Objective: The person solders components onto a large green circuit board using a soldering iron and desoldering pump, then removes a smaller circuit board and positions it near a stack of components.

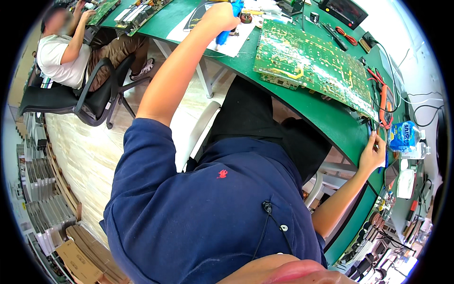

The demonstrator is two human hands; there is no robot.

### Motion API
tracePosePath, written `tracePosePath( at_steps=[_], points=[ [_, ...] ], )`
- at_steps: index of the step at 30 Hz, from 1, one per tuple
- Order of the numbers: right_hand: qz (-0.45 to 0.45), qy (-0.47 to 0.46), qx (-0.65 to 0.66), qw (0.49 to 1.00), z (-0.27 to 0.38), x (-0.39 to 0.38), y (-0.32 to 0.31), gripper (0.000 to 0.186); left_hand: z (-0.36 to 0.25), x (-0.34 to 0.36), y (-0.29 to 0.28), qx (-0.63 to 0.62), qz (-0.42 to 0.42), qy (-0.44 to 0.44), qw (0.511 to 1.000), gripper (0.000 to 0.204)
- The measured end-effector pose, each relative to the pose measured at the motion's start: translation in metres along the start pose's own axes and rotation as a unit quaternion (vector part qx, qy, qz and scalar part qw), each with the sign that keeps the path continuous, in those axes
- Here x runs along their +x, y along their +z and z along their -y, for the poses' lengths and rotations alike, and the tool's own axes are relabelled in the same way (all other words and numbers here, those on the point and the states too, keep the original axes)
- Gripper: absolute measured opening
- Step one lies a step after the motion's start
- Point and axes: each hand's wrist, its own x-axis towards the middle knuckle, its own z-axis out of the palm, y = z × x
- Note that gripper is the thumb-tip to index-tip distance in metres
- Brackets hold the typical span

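My left hand (218, 20) is wrapped round a blue desoldering pump (223, 38), its pale tip pointing down over white paper (233, 48) on the table. To the right lies a large green circuit board (312, 59), solder side up, tilted along the table's front edge. My right hand (372, 152) is by the board's right corner, fingers pinched together. What they hold is too small to make out. Red-handled pliers or leads (384, 102) lie just beyond that hand, and a bottle with a blue label (403, 137) stands to its right.
A black-framed device with a screen (344, 12) stands at the back, near a coiled red cable (346, 36). At the left, a person (66, 52) sits on a black chair (71, 102), handling another green board (101, 12). Cardboard boxes (78, 260) lie lower left.
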Motion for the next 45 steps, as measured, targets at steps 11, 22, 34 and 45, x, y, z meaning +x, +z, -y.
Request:
tracePosePath(
  at_steps=[11,22,34,45],
  points=[
    [-0.016,-0.045,0.297,0.954,0.075,-0.010,-0.032,0.038,-0.044,-0.144,-0.056,-0.235,0.062,0.113,0.963,0.031],
    [0.525,0.018,0.458,0.717,0.154,-0.055,-0.027,0.068,-0.095,-0.215,0.027,-0.155,0.218,0.285,0.920,0.022],
    [0.512,0.132,0.415,0.740,0.132,-0.124,0.037,0.048,-0.081,-0.218,0.127,-0.186,0.200,0.272,0.923,0.018],
    [0.426,0.148,0.396,0.800,0.121,-0.171,0.117,0.034,-0.092,-0.234,0.174,-0.132,0.241,0.281,0.920,0.015]
  ],
)
